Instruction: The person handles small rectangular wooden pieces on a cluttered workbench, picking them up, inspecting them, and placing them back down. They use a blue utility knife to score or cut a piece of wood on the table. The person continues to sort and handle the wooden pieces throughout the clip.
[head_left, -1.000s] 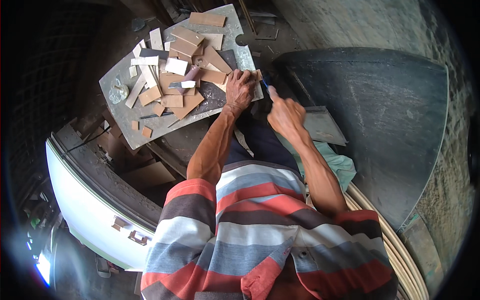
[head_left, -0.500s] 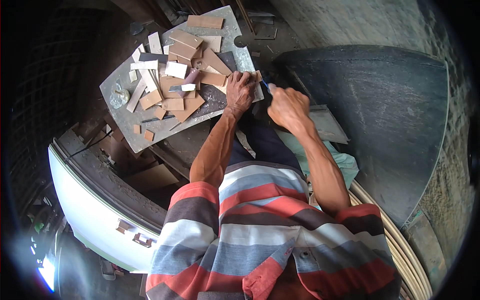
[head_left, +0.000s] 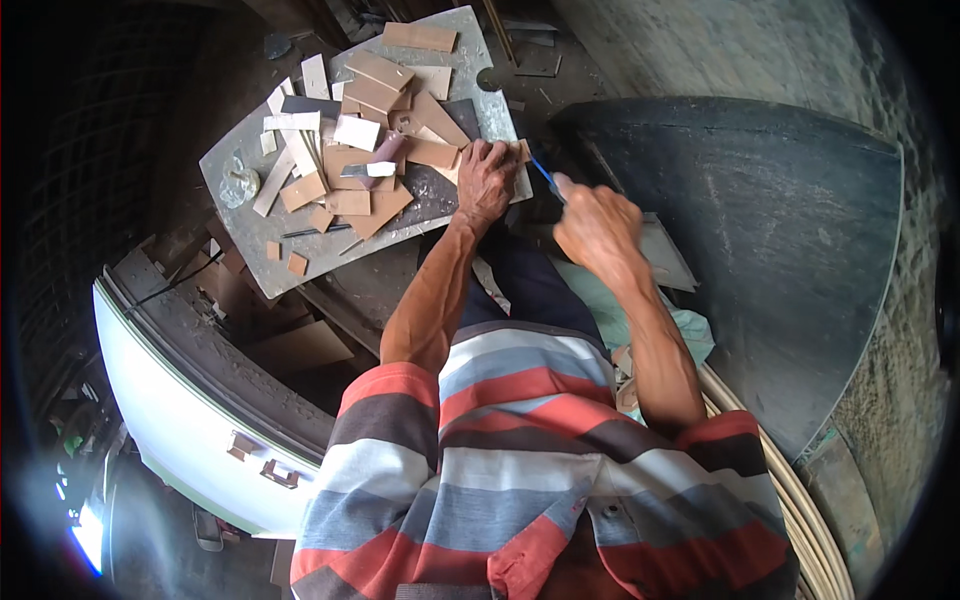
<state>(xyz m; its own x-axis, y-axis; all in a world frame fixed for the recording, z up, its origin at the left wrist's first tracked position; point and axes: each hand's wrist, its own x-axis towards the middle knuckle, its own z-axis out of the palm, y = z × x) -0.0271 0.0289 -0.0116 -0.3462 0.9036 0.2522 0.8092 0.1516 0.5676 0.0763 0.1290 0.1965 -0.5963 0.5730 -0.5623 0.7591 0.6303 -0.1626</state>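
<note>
My left hand (head_left: pixel 487 180) is closed, knuckles up, over a small brown wood piece (head_left: pixel 524 150) at the right edge of the work table. The end of that piece juts past my fingers; the rest is hidden beneath them. Right of the table, my right hand (head_left: pixel 598 225) is wrapped round a thin, straight blue blade-like tool (head_left: pixel 545 172). Its far tip reaches the jutting end of the wood; its exact kind is not clear. Beside my left hand, many flat wood offcuts (head_left: pixel 380 210) lie heaped, with a brown cylinder (head_left: pixel 389 148) and a white-and-dark flat-bladed tool (head_left: pixel 368 170) on top.
The grey table (head_left: pixel 335 258) has a round notch on its far right side. A clear glass dish (head_left: pixel 238 186) stands at its left. A large dark curved panel (head_left: pixel 760 250) leans on the right wall. A white curved panel (head_left: pixel 200 430) lies lower left; bent pale strips (head_left: pixel 800 500) lie lower right.
My right hand has drawn back to the right and slightly nearer me, baring more of the blue tool. My left hand stays on the wood piece.
</note>
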